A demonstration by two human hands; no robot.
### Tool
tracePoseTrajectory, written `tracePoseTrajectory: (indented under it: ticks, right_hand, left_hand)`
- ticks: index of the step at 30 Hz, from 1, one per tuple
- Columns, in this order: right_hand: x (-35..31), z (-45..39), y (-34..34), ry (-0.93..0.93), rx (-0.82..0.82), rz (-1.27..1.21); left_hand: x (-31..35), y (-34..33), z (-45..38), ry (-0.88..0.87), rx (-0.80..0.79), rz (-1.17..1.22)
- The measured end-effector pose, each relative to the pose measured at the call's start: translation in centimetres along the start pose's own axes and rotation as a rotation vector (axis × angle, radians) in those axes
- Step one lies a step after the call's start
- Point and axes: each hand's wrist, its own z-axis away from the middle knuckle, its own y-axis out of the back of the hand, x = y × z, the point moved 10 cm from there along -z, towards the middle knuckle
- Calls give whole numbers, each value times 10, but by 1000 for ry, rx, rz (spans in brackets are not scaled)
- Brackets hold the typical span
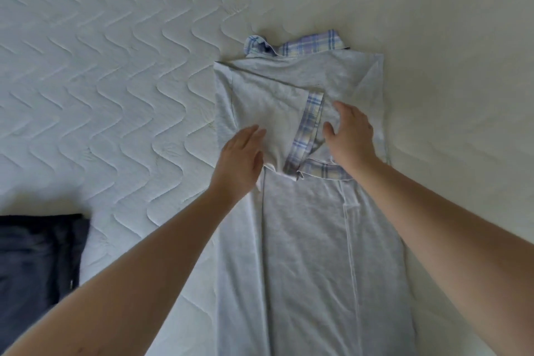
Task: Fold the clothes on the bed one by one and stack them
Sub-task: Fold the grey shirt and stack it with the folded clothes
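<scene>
While both sleeves lie folded inward, your left hand (241, 157) and right hand (351, 131) rest flat, fingers straight, pinning the grey shirt (306, 234) on the bed (115, 66) before the next fold.

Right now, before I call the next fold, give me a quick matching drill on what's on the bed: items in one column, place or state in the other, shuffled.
Items:
1. grey shirt
2. dark garment
3. plaid collar
4. left hand

Place or state:
A. at the shirt's far end
B. flat on the folded-in sleeve
C. near-left edge of the bed
D. spread lengthwise mid-bed, sleeves folded in

Pairs: 1-D, 2-C, 3-A, 4-B
</scene>
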Motion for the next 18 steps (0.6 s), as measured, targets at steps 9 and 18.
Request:
tracePoseTrajectory:
  ticks: [9,18]
  right_hand:
    - [-31,-69,-33,-133,-106,274]
    - [-79,-35,-13,95,-17,-96]
  left_hand:
    - [-57,-2,-28,-57,-185,-203]
    - [-68,3,-57,-49,-216,-50]
